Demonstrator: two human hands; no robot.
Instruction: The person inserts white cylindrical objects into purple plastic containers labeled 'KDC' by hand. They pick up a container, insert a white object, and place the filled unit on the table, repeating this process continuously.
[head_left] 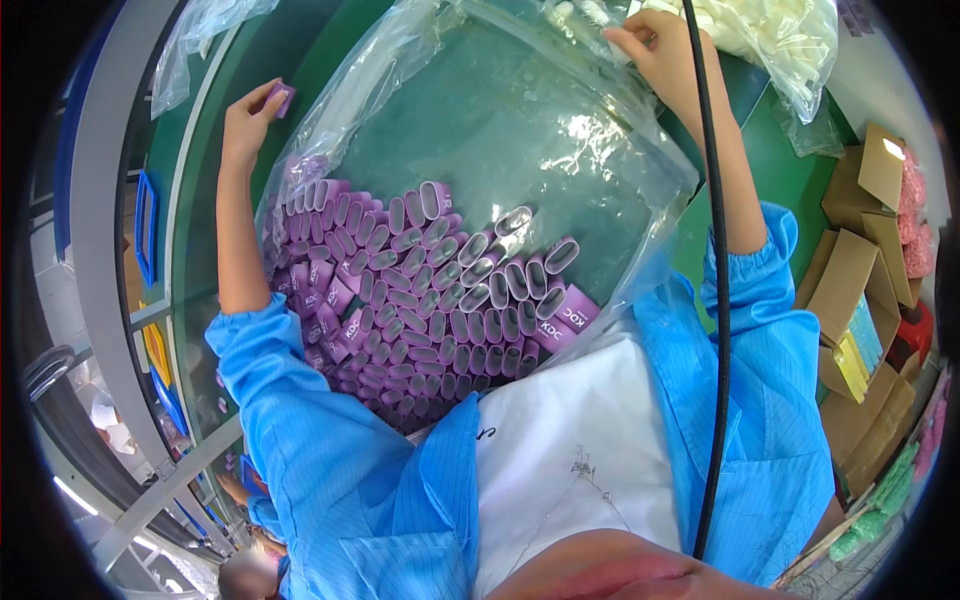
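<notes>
Left hand [248, 118] pinching one purple sleeve [281, 97] at fingertips, just left of clear bag [520, 130]; heaped purple sleeves [430, 300] inside bag, below and right of that grip; right hand [655, 45] closed on bag's upper edge, beside white parts [770, 30]

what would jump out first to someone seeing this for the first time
A big clear plastic bag fills the middle, its lower part heaped with purple oval sleeves right against the person's chest. The left hand pinches one purple sleeve at upper left, while the right hand grips the bag's far edge, beside a bag of white parts.
</notes>
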